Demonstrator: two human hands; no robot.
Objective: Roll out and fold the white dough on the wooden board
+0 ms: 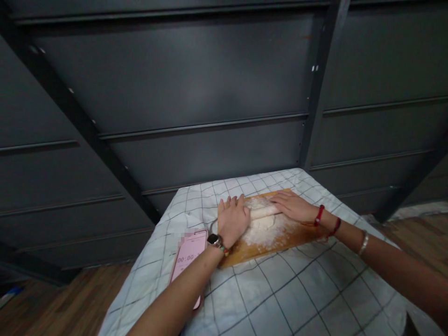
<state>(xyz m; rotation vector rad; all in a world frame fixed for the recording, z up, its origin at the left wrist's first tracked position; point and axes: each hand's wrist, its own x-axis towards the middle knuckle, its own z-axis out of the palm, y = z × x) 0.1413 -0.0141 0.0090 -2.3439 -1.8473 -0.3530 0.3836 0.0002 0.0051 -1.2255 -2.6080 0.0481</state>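
A flour-dusted rolling pin [263, 212] lies across a wooden board [245, 252]. My left hand [234, 218] rests over its left end, fingers spread and stretched forward. Over the other end lies my right hand [294, 205], open too, with its fingers extended flat along the pin. Both palms press on the pin rather than wrap round it; its ends are hidden beneath them. Just in front of the pin, a flattened piece of pale dough [264, 224] sits in loose white flour [259, 238].
A pink-screened phone [189, 252] showing a timer lies left of the board, partly behind my left forearm. The table has a white checked cloth [280, 289]. Dark grey metal panels [210, 84] stand behind it. Wooden floor [108, 289] shows at both sides.
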